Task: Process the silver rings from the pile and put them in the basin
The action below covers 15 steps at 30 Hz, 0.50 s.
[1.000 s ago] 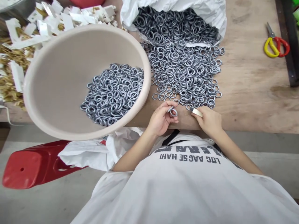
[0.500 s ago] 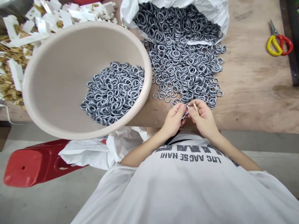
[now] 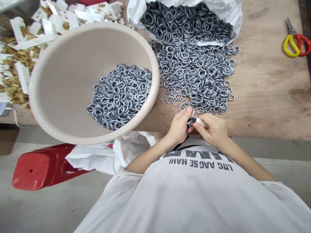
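Observation:
At the table's front edge my left hand (image 3: 179, 126) is closed on some grey metal rings (image 3: 189, 122), partly hidden by its fingers. My right hand (image 3: 213, 127) pinches a small pale strip with a dark end (image 3: 199, 122). That dark end is against or very close to the held rings; I cannot tell whether it touches. Just beyond both hands spreads a pile of loose grey rings (image 3: 196, 74). To the left, a large beige basin (image 3: 60, 74) holds a heap of similar rings (image 3: 121, 97).
A white sack (image 3: 134, 13) lies open at the back, full of rings. Red-and-yellow scissors (image 3: 293, 42) rest at the right. White and tan pieces (image 3: 23, 71) are heaped at the far left. Below the table stands a red stool (image 3: 31, 170) with white cloth or plastic (image 3: 94, 158) over it.
My right hand has turned, and the strip's dark end now shows beside the rings. My left hand still grips the rings. The whole view has shifted slightly.

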### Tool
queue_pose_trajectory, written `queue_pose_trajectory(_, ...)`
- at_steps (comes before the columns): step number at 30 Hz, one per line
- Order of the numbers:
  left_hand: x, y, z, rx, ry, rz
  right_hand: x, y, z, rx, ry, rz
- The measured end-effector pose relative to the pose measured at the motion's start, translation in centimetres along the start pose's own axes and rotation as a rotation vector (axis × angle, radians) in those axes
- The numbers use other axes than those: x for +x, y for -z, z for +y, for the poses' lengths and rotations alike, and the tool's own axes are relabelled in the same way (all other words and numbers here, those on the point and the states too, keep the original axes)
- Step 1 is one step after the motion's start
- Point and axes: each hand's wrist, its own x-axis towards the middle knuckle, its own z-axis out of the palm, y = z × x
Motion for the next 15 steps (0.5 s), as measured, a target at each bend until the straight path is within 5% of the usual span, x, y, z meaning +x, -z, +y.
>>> queue_pose_trajectory(15, -0.52, -0.32, 0.0, 0.015, 0.014, -0.005, 0.13, -0.21, -0.25, -0.097, 0.057, 0.034)
